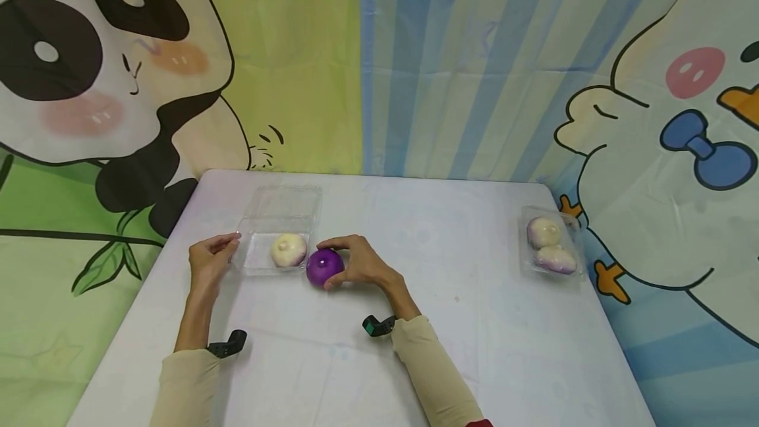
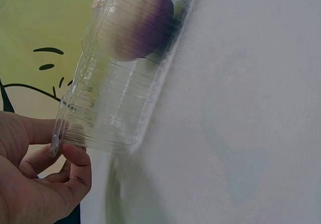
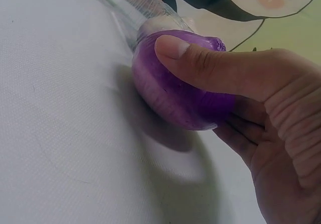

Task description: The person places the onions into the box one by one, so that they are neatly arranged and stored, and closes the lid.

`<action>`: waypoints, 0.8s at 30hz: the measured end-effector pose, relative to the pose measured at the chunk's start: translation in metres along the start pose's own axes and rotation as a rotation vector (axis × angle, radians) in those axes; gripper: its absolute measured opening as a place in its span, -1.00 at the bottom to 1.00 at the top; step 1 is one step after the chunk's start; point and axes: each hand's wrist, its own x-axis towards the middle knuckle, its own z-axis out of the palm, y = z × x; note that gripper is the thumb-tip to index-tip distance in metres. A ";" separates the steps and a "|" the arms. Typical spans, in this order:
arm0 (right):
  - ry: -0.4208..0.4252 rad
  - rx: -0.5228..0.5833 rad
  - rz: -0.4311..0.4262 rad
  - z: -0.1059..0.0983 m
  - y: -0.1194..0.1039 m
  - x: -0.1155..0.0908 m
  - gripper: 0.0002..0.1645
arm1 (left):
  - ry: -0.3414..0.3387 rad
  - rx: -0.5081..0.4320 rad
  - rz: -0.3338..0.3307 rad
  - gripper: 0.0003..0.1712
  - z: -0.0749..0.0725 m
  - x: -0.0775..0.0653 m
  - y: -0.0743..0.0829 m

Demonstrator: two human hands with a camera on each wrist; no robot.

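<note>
A clear plastic clamshell box (image 1: 258, 252) lies with its lid (image 1: 284, 201) folded back on the left part of the table. Between thumb and fingers my left hand (image 1: 210, 259) pinches the box's left rim corner, seen close in the left wrist view. Inside the box, on its right side, sits a white turnip (image 1: 288, 250) with a purple flank (image 2: 145, 23). Just right of the box, my right hand (image 1: 358, 262) grips a glossy purple turnip (image 1: 323, 267), thumb on one side and fingers on the other. In the right wrist view it is raised above its shadow.
Near the table's right edge stands another clear plastic box (image 1: 551, 242) with two white-and-purple turnips in it. The white table (image 1: 427, 348) ends at a printed cloth backdrop (image 1: 450, 71). Each wrist carries a small black camera.
</note>
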 end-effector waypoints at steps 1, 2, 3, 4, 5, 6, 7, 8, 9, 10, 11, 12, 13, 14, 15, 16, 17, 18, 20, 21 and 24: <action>0.000 0.000 0.000 0.000 0.000 0.000 0.03 | 0.001 0.001 -0.001 -0.60 0.000 0.000 0.000; 0.000 -0.001 -0.002 0.000 0.000 0.000 0.03 | 0.000 0.003 -0.004 -0.60 0.000 -0.001 0.000; -0.001 0.000 -0.004 0.000 0.000 0.000 0.03 | -0.001 0.007 -0.007 -0.61 0.000 -0.001 0.000; -0.001 0.000 -0.007 0.000 0.000 0.000 0.02 | -0.001 0.009 -0.007 -0.61 0.000 -0.001 0.000; -0.002 0.001 -0.010 0.000 0.001 0.000 0.02 | -0.002 0.010 -0.010 -0.61 0.000 -0.001 0.001; -0.002 -0.001 -0.012 0.000 0.001 0.000 0.02 | -0.001 0.011 -0.012 -0.60 0.000 -0.001 0.001; -0.004 -0.002 -0.015 0.000 0.001 0.000 0.02 | 0.001 0.012 -0.017 -0.61 0.000 -0.002 0.001; -0.004 -0.004 -0.017 -0.001 0.001 0.000 0.02 | 0.001 0.015 -0.020 -0.61 0.001 -0.001 0.001; -0.005 -0.005 -0.018 -0.001 0.000 0.000 0.02 | 0.001 0.016 -0.020 -0.61 0.001 -0.001 0.001; -0.006 -0.007 -0.019 -0.001 0.001 0.000 0.02 | 0.001 0.017 -0.021 -0.60 0.001 -0.001 0.001; -0.006 -0.010 -0.020 -0.001 0.001 0.000 0.02 | 0.001 0.019 -0.022 -0.60 0.001 -0.001 0.001; -0.006 -0.010 -0.019 -0.001 0.000 0.000 0.02 | 0.001 0.020 -0.023 -0.60 0.001 -0.001 0.001; -0.006 -0.011 -0.020 -0.001 0.000 0.000 0.02 | 0.001 0.022 -0.023 -0.61 0.001 0.000 0.001; -0.005 -0.010 -0.019 -0.001 0.000 0.000 0.02 | 0.001 0.022 -0.023 -0.61 0.001 0.000 0.001; -0.006 -0.007 -0.018 -0.001 0.000 0.000 0.02 | 0.001 0.022 -0.023 -0.61 0.001 0.000 0.001; -0.007 -0.006 -0.018 -0.002 0.000 0.000 0.02 | 0.002 0.022 -0.022 -0.61 0.001 0.000 0.001; -0.008 -0.008 -0.017 -0.002 0.000 0.000 0.01 | 0.003 0.020 -0.023 -0.61 0.001 0.000 0.000; -0.010 -0.007 -0.014 -0.002 -0.001 0.000 0.01 | 0.005 0.018 -0.023 -0.62 0.001 0.000 0.000; -0.010 -0.007 -0.011 -0.002 -0.001 0.000 0.01 | 0.005 0.016 -0.023 -0.61 0.000 0.000 0.000; -0.011 -0.007 -0.010 -0.003 -0.001 -0.001 0.01 | 0.006 0.015 -0.022 -0.62 0.000 0.000 0.001; -0.015 -0.007 -0.010 -0.003 0.000 -0.001 0.01 | 0.007 0.015 -0.022 -0.62 0.000 0.000 0.001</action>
